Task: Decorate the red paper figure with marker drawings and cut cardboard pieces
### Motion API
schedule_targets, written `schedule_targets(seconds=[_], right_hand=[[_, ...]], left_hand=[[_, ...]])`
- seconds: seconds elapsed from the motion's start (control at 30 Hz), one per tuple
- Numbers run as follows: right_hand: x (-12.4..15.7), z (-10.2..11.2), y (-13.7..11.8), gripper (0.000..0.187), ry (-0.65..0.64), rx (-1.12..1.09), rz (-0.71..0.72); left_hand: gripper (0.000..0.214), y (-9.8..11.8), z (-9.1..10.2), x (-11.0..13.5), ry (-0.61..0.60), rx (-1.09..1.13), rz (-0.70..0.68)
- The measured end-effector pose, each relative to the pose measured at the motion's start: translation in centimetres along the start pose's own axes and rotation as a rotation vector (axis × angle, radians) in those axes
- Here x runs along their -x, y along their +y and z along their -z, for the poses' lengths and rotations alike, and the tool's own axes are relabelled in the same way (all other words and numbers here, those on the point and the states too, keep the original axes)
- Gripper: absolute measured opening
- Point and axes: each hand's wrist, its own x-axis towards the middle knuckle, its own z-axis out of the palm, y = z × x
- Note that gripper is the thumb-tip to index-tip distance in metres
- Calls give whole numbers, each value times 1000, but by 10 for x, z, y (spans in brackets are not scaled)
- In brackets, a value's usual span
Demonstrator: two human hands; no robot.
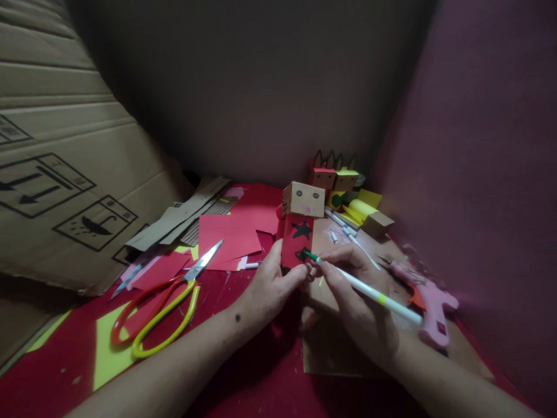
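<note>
My left hand (272, 284) is closed around the bottom of a small paper figure (299, 229). The figure has a cardboard box head with a drawn face and a red body with black stars. My right hand (357, 302) pinches a white pen with a green tip (365, 290). The pen tip touches the lower star on the red body. Both hands are held just above a cardboard sheet (331, 348) on the red surface.
Scissors (165, 307) with red and yellow handles lie to the left among red, yellow and pink paper scraps (230, 235). A pink glue gun (429, 302) lies at right. Two more paper figures (335, 180) stand behind, near markers (343, 226). A large cardboard box (65, 174) leans at left.
</note>
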Motion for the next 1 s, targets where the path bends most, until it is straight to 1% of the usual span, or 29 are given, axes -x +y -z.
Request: schedule_targets(seconds=[0.13, 0.4, 0.57, 0.77, 1.0], right_hand=[[1, 1, 2, 6, -7, 38, -23], [1, 0, 0, 6, 26, 29, 21], [2, 1, 1, 5, 23, 40, 5], [2, 1, 0, 7, -3, 57, 10], [2, 0, 1, 7, 7, 81, 29]], left_hand=[[21, -1, 0, 1, -5, -3, 8], [21, -3, 1, 0, -12, 24, 9], [21, -3, 1, 1, -28, 41, 5], [22, -1, 0, 0, -8, 27, -7], [20, 1, 0, 0, -4, 12, -12]])
